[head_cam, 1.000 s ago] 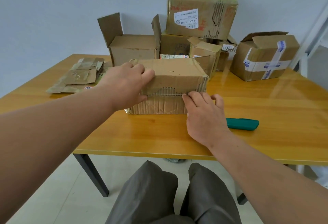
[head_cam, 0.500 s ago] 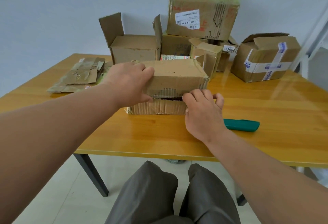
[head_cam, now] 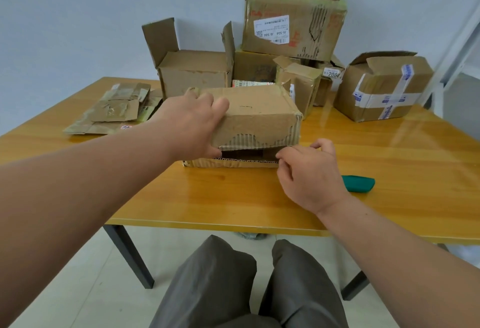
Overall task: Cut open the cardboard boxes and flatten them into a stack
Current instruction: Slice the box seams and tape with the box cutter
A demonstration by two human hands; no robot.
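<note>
box [head_cam: 255,117] sits mid-table [head_cam: 233,197], front seam parted, a dark gap along its lower edge. left hand [head_cam: 193,125] grips the box's left end; right hand [head_cam: 309,171] pinches the lower flap's right edge. green knife [head_cam: 359,184] lies right of the box, apart; flattened cardboard [head_cam: 114,112] lies to its left.

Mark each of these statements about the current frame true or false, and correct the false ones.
1. The left hand grips the near box at its left end. True.
2. The right hand holds the green cutter. False: the cutter lies on the table, right of that hand, untouched.
3. A gap shows along the near box's front, between its upper and lower flaps. True.
4. The flattened cardboard lies at the table's right end. False: it lies at the left.
5. The box with blue-and-white tape sits on top of another box. False: it stands directly on the table, at the right.
</note>
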